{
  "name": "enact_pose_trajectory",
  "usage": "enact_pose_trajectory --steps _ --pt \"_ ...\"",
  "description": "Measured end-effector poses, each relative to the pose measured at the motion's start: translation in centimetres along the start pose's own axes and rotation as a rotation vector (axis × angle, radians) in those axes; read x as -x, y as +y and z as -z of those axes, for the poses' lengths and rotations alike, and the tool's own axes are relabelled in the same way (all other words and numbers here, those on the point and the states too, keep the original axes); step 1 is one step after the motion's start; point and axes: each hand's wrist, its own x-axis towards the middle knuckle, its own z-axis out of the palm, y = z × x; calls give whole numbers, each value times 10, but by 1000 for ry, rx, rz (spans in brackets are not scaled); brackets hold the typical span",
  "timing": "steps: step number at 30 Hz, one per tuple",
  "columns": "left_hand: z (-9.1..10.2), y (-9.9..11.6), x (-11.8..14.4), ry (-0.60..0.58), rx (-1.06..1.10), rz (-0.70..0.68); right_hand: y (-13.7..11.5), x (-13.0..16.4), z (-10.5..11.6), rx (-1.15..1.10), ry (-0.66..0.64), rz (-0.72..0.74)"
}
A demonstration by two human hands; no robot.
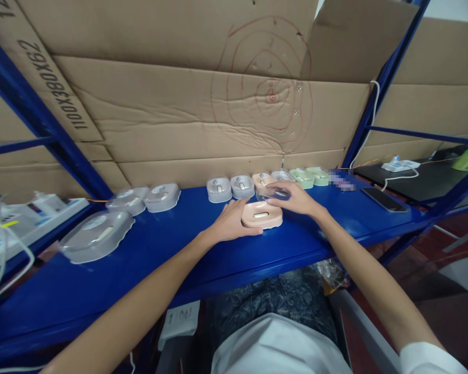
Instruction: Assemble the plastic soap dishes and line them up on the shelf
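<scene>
A pink soap-box base (262, 214) sits on the blue shelf (140, 249) in front of me. My left hand (230, 223) rests flat against its left side, steadying it. My right hand (294, 197) holds a clear lid (272, 194) just above the box's far edge. Behind them a row of closed small boxes runs along the shelf's back: grey ones (230, 188), a pink one (262, 179) and green ones (310, 176).
Larger grey lidded boxes (95, 235) lie to the left. A white power strip with cables (27, 215) is at far left. A phone (384, 199) lies on the shelf at right. Cardboard (203, 104) lines the back, between blue uprights.
</scene>
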Motion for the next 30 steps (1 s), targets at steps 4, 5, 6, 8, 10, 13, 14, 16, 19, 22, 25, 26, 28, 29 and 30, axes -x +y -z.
enact_pose_trajectory --steps 4,5,6,8,10,13,14,16,19,22,25,26,28,29,30 --pt "7 0 -2 14 199 -72 -15 -18 -21 62 -36 68" --pt "8 -1 -2 13 239 -84 -17 -20 -25 83 -27 71" --pt "8 -2 -2 12 265 -80 -18 -20 -30 99 -15 71" --pt "8 -5 -1 28 287 -32 -18 -17 -36 115 -1 78" --pt "7 -7 0 44 294 14 -17 -12 -40 116 -14 96" --pt "5 -6 0 46 305 14 -15 -4 -43 144 -61 92" --pt "5 -6 0 46 305 9 -15 -3 -44 159 -74 86" --pt "5 -5 0 51 300 -4 -16 -2 -46 184 -85 85" --pt "5 -5 0 56 273 -24 -18 -3 -48 205 -78 93" --pt "5 -5 0 56 240 -33 -18 -2 -49 234 -78 97" --pt "5 -5 0 55 215 -39 -18 -1 -50 263 -84 101" --pt "5 -4 1 55 210 -39 -18 -1 -50 270 -83 101" --pt "4 -3 1 52 202 -33 -18 -1 -51 280 -80 103" --pt "4 -3 1 50 199 -28 -19 -1 -51 285 -77 108" --pt "4 -3 2 49 195 -24 -19 -1 -52 289 -76 116"
